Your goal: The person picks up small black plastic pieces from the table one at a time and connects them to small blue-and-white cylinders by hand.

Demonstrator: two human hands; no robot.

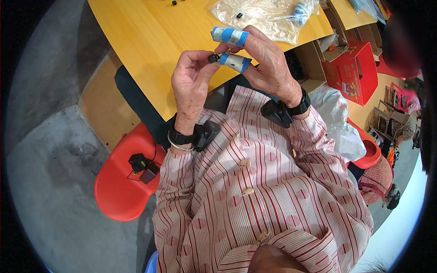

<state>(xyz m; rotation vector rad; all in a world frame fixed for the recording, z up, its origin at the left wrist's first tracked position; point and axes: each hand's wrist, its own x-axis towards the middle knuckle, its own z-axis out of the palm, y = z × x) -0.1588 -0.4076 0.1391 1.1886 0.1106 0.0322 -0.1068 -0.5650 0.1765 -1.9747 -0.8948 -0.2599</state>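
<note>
Above the near edge of the yellow wooden table (pixel 150 41), the left hand (pixel 191 79) pinches a small, dark, rounded plastic part (pixel 213 58) between thumb and fingertips. The right hand (pixel 266 61), at three o'clock from it, meets the part with a thumb and forefinger wrapped in grey-and-blue tape. A crinkled clear plastic bag (pixel 264 16) lies on the table at one o'clock.
</note>
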